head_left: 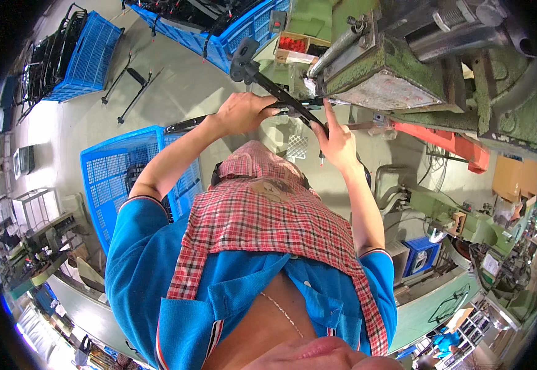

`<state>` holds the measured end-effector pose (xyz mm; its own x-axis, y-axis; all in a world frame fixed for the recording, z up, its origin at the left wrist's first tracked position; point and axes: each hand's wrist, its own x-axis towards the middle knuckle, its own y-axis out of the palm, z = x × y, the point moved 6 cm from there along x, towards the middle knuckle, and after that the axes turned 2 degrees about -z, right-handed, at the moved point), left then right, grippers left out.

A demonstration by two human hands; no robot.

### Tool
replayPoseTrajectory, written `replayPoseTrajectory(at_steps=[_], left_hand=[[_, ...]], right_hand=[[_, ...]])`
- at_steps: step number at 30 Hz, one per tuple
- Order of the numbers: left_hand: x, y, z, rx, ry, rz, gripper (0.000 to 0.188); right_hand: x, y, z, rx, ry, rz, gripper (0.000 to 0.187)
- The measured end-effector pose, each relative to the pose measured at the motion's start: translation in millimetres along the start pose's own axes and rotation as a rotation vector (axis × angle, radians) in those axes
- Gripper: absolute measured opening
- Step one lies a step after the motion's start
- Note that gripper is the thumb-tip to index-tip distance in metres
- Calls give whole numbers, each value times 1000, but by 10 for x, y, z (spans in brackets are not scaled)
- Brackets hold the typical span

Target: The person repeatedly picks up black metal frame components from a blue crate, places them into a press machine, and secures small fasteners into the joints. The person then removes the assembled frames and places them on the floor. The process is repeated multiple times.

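Both my hands are on a black metal tube frame whose bars cross in front of a green, worn machine head. My left hand is closed around it near the crossing, and one bar runs back along my left forearm. A dark plastic-looking end piece tops the slanting bar. My right hand grips the lower end of that slanting bar, its index finger stretched up close to the machine. Whether that fingertip touches the machine I cannot tell. The machine head hides the frame's far end.
An open blue crate stands by my left arm. Two more blue crates, a left one and a far one, hold black frames. A small box of red parts sits beside the machine. A red-orange beam juts out at right.
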<state>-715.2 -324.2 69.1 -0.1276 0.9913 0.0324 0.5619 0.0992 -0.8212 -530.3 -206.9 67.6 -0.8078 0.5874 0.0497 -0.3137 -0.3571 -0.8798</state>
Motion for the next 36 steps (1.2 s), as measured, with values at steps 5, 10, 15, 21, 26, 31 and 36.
replayPoseTrajectory(at_steps=[5,10,15,21,26,31,36], left_hand=[[93,31,37,27,-39,42,20],[133,87,46,-22,-62,21,21],[91,74,49,-23,-136,77,25],[91,132,65,-16,-89,41,30],[98,319,190,-11,-115,62,30],[79,514,369,-42,-177,176,29],[408,-196,110,51,43,35,26]], right_hand=[[84,4,-82,-53,12,19,57],[137,-4,-142,73,31,17,52],[110,71,-174,43,-35,-14,55],[60,88,-175,91,93,91,50],[65,262,-273,67,108,160,60],[84,424,-395,29,150,225,56],[12,388,-475,-4,115,176,54]])
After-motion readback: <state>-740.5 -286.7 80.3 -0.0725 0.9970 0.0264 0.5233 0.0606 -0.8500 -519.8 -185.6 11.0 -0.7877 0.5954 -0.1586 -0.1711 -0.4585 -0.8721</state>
